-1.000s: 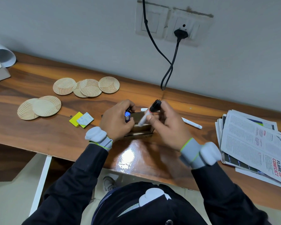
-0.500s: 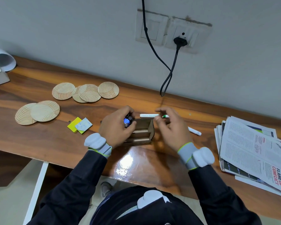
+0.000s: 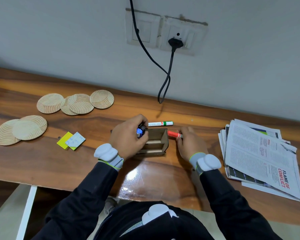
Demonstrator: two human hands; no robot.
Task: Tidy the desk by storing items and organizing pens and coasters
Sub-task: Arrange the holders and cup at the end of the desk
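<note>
While both hands work at the wooden holder mid-tabletop, items left to right:

coaster pair (image 3: 20, 129): two overlapping round wooden coasters, near the left edge of the tabletop (image 3: 42, 163).
coaster row (image 3: 75, 103): four round coasters, overlapping, toward the back edge, left of centre.
sticky notes (image 3: 71, 141): yellow pad with a pale printed card on top, between the coasters and the left hand.
left hand (image 3: 128, 137): fingers wrapped on the left end of the pen holder, curled over the pen tops there; blue cap visible under the fingers.
pens in holder (image 3: 140, 132): blue and dark caps standing in the left compartment, partly hidden by the hand.
pen holder (image 3: 157, 142): small wooden box with compartments, upright, mid-tabletop; right compartments look empty.
white marker (image 3: 160, 123): green and red bands, lying flat just behind the holder, untouched.
red marker (image 3: 175, 134): lying just right of the holder, touching the right hand's fingertips.
right hand (image 3: 190, 144): fingers closing on the red marker; full grip, cannot tell.
papers (image 3: 261, 156): stack of printed sheets at the right edge of the tabletop.
cable (image 3: 164, 84): black, hanging from the wall socket to the back edge.
</note>
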